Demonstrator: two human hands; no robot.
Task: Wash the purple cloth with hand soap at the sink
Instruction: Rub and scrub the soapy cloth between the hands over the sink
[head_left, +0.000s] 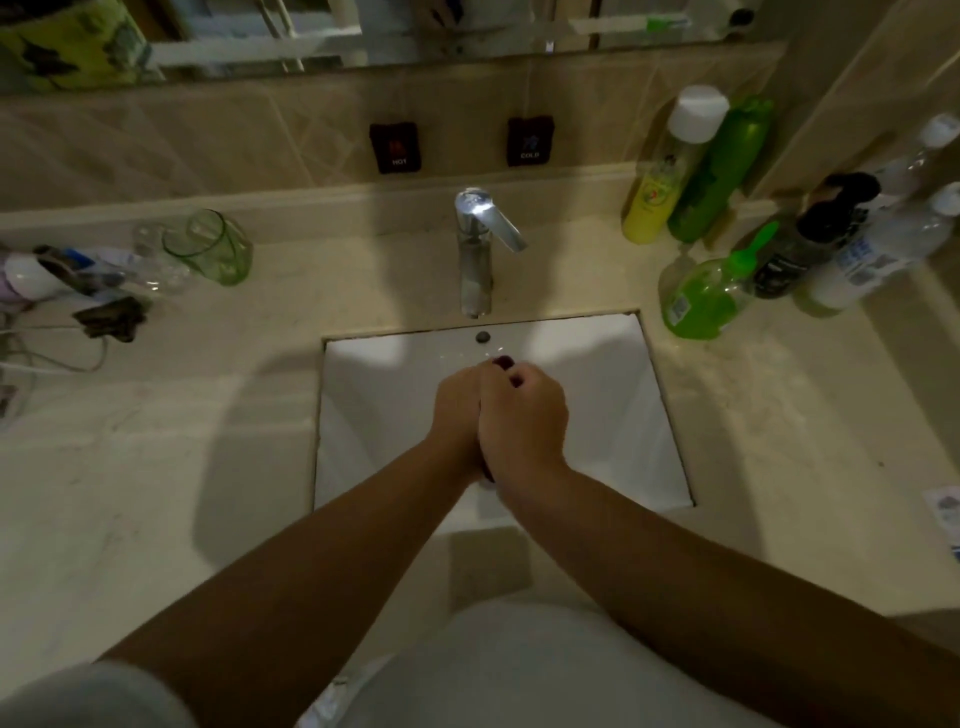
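- The left hand (457, 415) and the right hand (524, 415) are pressed together over the white sink (623, 395), the right lying partly over the left.
- The purple cloth (503, 362) is bunched between them; only small dark purple bits show at the far fingertips and near the wrists.
- Both hands have their fingers curled round the cloth, gripping it tightly.
- The chrome faucet (475, 249) stands at the far side of the basin, its lever pointing right.
- A green hand soap pump bottle (704, 299) sits on the counter (156, 467) just right of the sink's far corner.
- Further bottles cluster to the far right, among them a yellow bottle (660, 192).
- A green glass tumbler (213, 247) stands on the far left of the counter, next to clutter that is too blurred to tell.
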